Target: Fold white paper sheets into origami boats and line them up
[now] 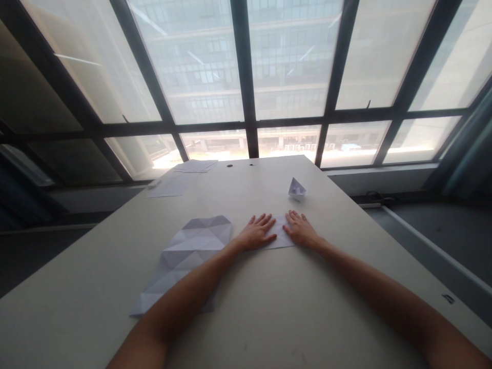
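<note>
A small piece of white paper [280, 240] lies flat on the table, partly covered by both hands. My left hand [257, 232] rests palm down on its left side, fingers spread. On the right side my right hand [300, 228] presses down, also with fingers stretched out. Left of my hands lies a larger creased sheet [192, 243], its lower part hidden behind my left forearm. Beyond my right hand a folded paper boat [296, 190] stands on the table.
The white table [253, 318] stretches ahead to the windows. Several flat paper sheets [172, 184] lie at its far left. A small dark mark or label [448, 298] shows near the right edge. Two dark round spots, perhaps holes, are at the far end.
</note>
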A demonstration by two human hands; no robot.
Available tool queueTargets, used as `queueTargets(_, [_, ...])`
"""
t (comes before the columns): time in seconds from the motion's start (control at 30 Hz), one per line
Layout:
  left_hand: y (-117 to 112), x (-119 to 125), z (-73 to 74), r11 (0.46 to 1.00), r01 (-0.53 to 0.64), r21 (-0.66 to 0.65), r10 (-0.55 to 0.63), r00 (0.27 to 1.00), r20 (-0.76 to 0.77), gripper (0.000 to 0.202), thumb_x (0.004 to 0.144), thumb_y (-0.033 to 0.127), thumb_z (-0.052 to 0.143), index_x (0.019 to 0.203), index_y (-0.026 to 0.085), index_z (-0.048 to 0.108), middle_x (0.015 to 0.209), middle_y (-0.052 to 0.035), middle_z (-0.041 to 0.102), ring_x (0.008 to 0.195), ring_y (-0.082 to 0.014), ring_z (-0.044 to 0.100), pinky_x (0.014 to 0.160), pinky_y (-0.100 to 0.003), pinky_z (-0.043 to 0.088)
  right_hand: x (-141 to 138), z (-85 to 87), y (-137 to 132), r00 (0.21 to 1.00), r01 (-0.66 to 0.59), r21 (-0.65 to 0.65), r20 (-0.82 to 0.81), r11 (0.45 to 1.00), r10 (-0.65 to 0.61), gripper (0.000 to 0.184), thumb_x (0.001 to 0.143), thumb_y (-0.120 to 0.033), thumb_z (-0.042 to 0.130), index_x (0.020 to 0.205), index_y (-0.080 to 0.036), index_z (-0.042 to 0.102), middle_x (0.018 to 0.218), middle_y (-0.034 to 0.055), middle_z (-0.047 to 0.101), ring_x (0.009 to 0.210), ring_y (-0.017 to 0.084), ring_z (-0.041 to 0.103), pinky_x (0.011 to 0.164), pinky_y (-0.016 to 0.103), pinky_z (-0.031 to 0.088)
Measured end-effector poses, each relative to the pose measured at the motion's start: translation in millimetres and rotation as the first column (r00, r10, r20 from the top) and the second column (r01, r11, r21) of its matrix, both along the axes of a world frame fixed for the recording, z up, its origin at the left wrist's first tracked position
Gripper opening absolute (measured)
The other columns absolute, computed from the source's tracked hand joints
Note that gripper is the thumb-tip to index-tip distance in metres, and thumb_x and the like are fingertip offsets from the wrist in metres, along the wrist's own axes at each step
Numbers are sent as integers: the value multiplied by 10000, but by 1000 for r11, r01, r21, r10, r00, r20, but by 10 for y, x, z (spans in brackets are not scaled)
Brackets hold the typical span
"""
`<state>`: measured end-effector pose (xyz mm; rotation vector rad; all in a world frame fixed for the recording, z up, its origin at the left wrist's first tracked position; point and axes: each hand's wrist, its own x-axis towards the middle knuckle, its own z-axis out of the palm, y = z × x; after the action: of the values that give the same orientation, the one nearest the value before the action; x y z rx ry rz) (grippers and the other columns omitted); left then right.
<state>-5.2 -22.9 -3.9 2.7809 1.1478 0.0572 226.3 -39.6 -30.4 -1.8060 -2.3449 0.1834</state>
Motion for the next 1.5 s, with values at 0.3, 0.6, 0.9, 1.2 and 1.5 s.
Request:
queueTargets(0.3, [27, -5, -61, 1000, -1, 12, 1, 1000, 13, 700, 1009, 620, 320, 1593, 243, 232, 1655, -93, 183, 1538, -276, 116, 1224, -497, 88, 20, 116, -95, 932, -356, 20, -67, 934, 357, 653, 1007, -457, 338, 1589, -171, 257, 1641, 110, 237, 1519, 237, 197, 1231, 454, 123])
queueTargets(0.6, [52, -9, -97, 1000, -14, 10, 14, 1000, 28, 740, 1007, 629, 287, 1597, 189, 206, 1650, -112, 196, 1538, -262, 129, 1227, -475, 92, -1, 97, -82, 950, -302, 18, -73, 953, 303, 645, 1005, -465, 347, 1566, -148, 321, 1634, 118, 252, 1516, 234, 211, 1231, 443, 130])
queueTargets(0.9, [54, -1, -86, 1000, -25, 2, 25, 999, 34, 736, 1004, 630, 290, 1594, 195, 221, 1653, -99, 193, 1537, -265, 132, 1229, -477, 94, -29, 78, -64, 983, -173, 14, -59, 985, 174, 642, 1010, -454, 343, 1555, -115, 338, 1626, 140, 277, 1513, 234, 220, 1227, 411, 129])
queueTargets(1.2, [60, 38, -116, 990, -137, 24, 136, 990, 48, 671, 1020, 526, 306, 1577, 155, 260, 1634, -114, 260, 1528, -262, 179, 1232, -501, 111, -9, 42, -25, 999, -23, 4, -23, 1000, 24, 661, 1015, -438, 318, 1540, -35, 329, 1620, 190, 269, 1515, 260, 208, 1223, 422, 131])
queueTargets(1.5, [116, 3, -199, 968, -250, 17, 247, 962, 114, 661, 909, 81, 263, 1568, 131, 285, 1609, -91, 333, 1511, -216, 241, 1237, -458, 155, -3, 13, -16, 1000, -4, 24, -14, 1000, 4, 663, 1016, -430, 328, 1534, -16, 335, 1617, 186, 280, 1511, 265, 218, 1227, 416, 126])
